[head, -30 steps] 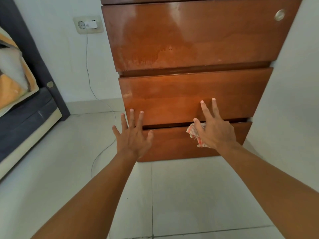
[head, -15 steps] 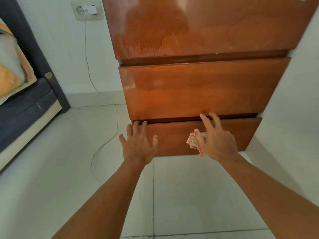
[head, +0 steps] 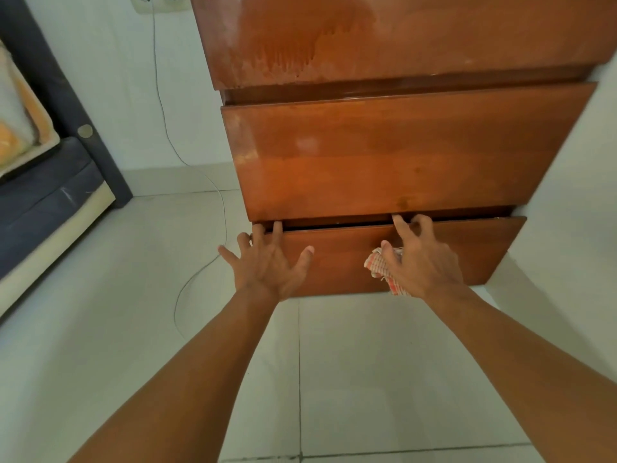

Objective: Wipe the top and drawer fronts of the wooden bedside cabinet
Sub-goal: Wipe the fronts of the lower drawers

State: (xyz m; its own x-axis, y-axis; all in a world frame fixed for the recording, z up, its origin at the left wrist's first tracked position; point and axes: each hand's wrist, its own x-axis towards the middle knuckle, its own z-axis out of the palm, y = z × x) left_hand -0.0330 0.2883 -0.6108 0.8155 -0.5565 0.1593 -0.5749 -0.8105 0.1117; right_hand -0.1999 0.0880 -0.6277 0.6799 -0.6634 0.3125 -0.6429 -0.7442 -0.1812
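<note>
Head view, glossy wooden bottom drawer, crumpled checked cloth

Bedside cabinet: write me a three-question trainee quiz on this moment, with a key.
1. True or false: fingertips of both the left hand and the right hand reach the top edge of the bottom drawer.
2. Which hand holds the checked cloth? A) left B) right C) neither
3. Fill in: a thin cable trails across the ____.

Key: 1 true; 2 B; 3 floor.
</note>
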